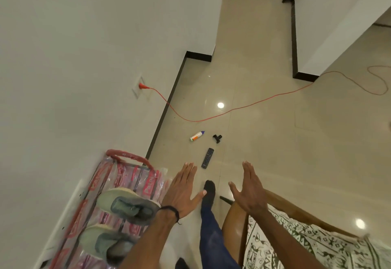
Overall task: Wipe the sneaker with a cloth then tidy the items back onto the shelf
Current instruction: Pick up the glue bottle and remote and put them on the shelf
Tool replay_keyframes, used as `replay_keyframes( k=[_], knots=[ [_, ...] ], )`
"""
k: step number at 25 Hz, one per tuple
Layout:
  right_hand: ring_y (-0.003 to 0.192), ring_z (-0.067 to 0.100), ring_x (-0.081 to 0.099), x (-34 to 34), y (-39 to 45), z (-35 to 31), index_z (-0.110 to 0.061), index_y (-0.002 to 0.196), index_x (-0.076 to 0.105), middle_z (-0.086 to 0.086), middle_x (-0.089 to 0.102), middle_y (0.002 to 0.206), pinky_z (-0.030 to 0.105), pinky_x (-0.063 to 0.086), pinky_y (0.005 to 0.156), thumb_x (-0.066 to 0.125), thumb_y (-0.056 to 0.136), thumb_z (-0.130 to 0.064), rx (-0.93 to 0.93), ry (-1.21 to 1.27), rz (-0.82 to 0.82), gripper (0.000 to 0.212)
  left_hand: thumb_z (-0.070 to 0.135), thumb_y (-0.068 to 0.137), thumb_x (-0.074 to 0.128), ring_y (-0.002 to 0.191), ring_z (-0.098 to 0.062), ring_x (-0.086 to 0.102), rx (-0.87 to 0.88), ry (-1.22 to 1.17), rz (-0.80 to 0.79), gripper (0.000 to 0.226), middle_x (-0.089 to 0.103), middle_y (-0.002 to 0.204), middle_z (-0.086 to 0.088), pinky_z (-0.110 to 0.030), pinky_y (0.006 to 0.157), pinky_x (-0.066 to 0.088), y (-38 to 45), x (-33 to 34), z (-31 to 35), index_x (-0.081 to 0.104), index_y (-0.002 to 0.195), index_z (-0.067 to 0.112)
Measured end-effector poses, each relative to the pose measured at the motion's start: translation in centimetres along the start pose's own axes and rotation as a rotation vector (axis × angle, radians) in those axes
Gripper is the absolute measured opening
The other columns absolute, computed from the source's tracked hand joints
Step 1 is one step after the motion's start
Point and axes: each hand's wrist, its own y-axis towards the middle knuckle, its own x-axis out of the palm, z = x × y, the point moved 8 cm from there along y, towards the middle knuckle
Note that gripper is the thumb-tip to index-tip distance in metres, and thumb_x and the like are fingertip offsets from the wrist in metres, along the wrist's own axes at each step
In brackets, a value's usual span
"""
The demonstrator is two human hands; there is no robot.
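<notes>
Sneakers first: I see two grey-green knit ones with pale soles, lying on a clear plastic zip bag with red trim and red handles, at about 8 o'clock against the white wall. The left hand hovers flat at 6 o'clock, fingers straight and together, thumb spread, holding nothing; a black cord circles its wrist. The right hand mirrors it just to the right, also flat, edge-on, empty. Between them a dark-socked foot and blue trouser leg stand on glossy beige floor tile. Just beyond the fingertips, toward 12 o'clock, lie a slim black remote control, a small black T-shaped fitting and a white-and-orange tube, each apart from the others. An orange cable runs from a wall socket across the floor toward 2 o'clock. At 5 o'clock sits a wooden chair frame with a green-and-white printed cloth. I see open tile ahead and right.
</notes>
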Motion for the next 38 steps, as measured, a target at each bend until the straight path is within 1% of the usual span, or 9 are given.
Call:
replay_keyframes(
  k=[4,10,14,17,20,23,28,33,38],
  knots=[
    [0.153,0.025,0.019,1.0,8.7,1.4,-0.012,0.159,0.014,0.007,0.02,0.166,0.042,0.027,0.121,0.059,0.093,-0.051,0.037,0.047,-0.071,0.088,0.065,0.1,0.039,0.157,-0.013,-0.009,-0.065,-0.021,-0.039,0.087,-0.012,0.17,0.005,-0.027,0.119,-0.006,7.8,-0.3,-0.6,-0.006,0.162,0.023],
    [0.153,0.027,0.019,2.0,20.4,4.4,-0.007,0.158,0.017,0.011,0.02,0.165,0.039,0.022,0.122,0.062,0.095,-0.044,0.054,0.026,-0.136,0.086,0.06,0.101,0.043,0.157,-0.014,-0.008,-0.074,-0.078,-0.084,0.087,-0.008,0.171,0.001,-0.026,0.121,-0.004,20.7,-0.4,-0.1,-0.003,0.162,0.019],
    [0.154,0.025,0.017,2.7,25.0,6.0,-0.009,0.159,0.015,0.009,0.018,0.166,0.04,0.024,0.123,0.061,0.095,-0.045,0.098,0.043,-0.149,0.087,0.063,0.099,0.043,0.157,-0.015,-0.007,-0.102,-0.084,-0.131,0.089,-0.008,0.171,0.001,-0.036,0.129,0.007,25.5,1.0,-1.2,-0.003,0.163,0.02],
    [0.153,0.024,0.018,4.4,27.4,6.9,-0.009,0.159,0.014,0.008,0.018,0.166,0.037,0.021,0.122,0.061,0.096,-0.045,0.132,0.088,-0.172,0.087,0.059,0.1,0.047,0.158,-0.016,-0.005,-0.108,-0.089,-0.137,0.089,-0.006,0.171,0.001,-0.034,0.127,0.006,28.6,2.0,-2.5,-0.002,0.163,0.02],
    [0.152,0.024,0.023,9.1,30.1,8.3,-0.008,0.158,0.016,0.009,0.022,0.165,0.032,0.02,0.12,0.062,0.096,-0.045,0.18,0.169,-0.229,0.086,0.054,0.1,0.052,0.158,-0.016,-0.001,-0.083,-0.086,-0.144,0.089,-0.002,0.171,0.001,-0.031,0.125,0.005,32.5,4.8,-4.8,-0.001,0.163,0.019],
    [0.151,0.023,0.025,15.2,32.7,10.4,-0.008,0.159,0.016,0.008,0.023,0.165,0.033,0.022,0.12,0.062,0.096,-0.045,0.241,0.229,-0.245,0.086,0.052,0.1,0.052,0.158,-0.016,0.0,-0.061,-0.049,-0.169,0.088,-0.001,0.171,0.001,-0.037,0.129,0.008,37.2,9.6,-7.8,0.0,0.163,0.018],
    [0.151,0.024,0.025,30.6,38.9,16.5,-0.01,0.159,0.013,0.007,0.021,0.165,0.035,0.025,0.119,0.061,0.096,-0.046,0.274,0.223,-0.353,0.087,0.05,0.101,0.053,0.158,-0.021,0.006,-0.043,-0.022,-0.155,0.087,0.006,0.171,-0.007,-0.036,0.127,0.008,47.6,20.6,-16.0,0.005,0.162,0.013],
    [0.142,0.028,0.04,41.7,43.7,21.9,-0.007,0.158,0.016,0.012,0.031,0.16,0.041,0.042,0.111,0.064,0.094,-0.045,0.323,0.227,-0.338,0.088,0.046,0.099,0.058,0.155,-0.028,0.02,-0.038,0.016,-0.084,0.084,0.021,0.167,-0.014,-0.04,0.125,0.02,55.9,28.4,-22.3,0.016,0.16,0.006],
    [0.13,0.032,0.053,49.0,46.4,25.7,-0.007,0.152,0.025,0.013,0.04,0.153,0.043,0.049,0.103,0.069,0.09,-0.051,0.431,0.284,-0.34,0.088,0.042,0.096,0.065,0.148,-0.031,0.032,-0.101,0.026,-0.045,0.082,0.03,0.162,-0.015,-0.042,0.12,0.03,62.3,33.8,-26.3,0.023,0.157,0.005]
  ],
)
